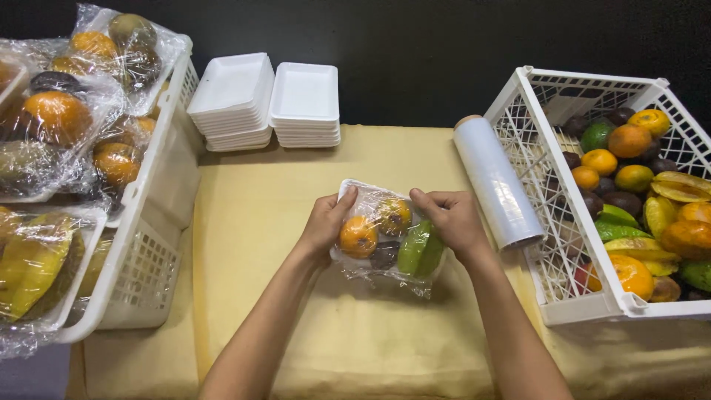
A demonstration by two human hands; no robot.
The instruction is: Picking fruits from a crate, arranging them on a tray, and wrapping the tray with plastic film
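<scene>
1. Middle of the yellow-covered table (370, 348): a small white foam tray (385, 233) wrapped in clear film, held just above the cloth. Inside it are two oranges, a dark round fruit and a green starfruit piece, all packed touching each other.
2. Left hand (324, 224) grips the tray's left edge, fingers curled under, thumb pressed on the top corner.
3. Right hand (453, 220) grips the right edge the same way, fingers bent and closed over the film by the green piece.
4. Just to the right of that hand lies a roll of clear cling film (496, 183), resting against the white crate (585, 304) on the right.
5. That right crate is loaded with loose fruit: oranges, dark purple round ones, green ones and yellow-orange starfruit, all heaped together.
6. On the left there's another white crate (137, 244) stacked with already wrapped trays, mostly oranges, some dark fruit and yellow starfruit under the film.
7. At the back of the table, two stacks of empty white foam trays (266, 100) sit side by side, touching.
</scene>
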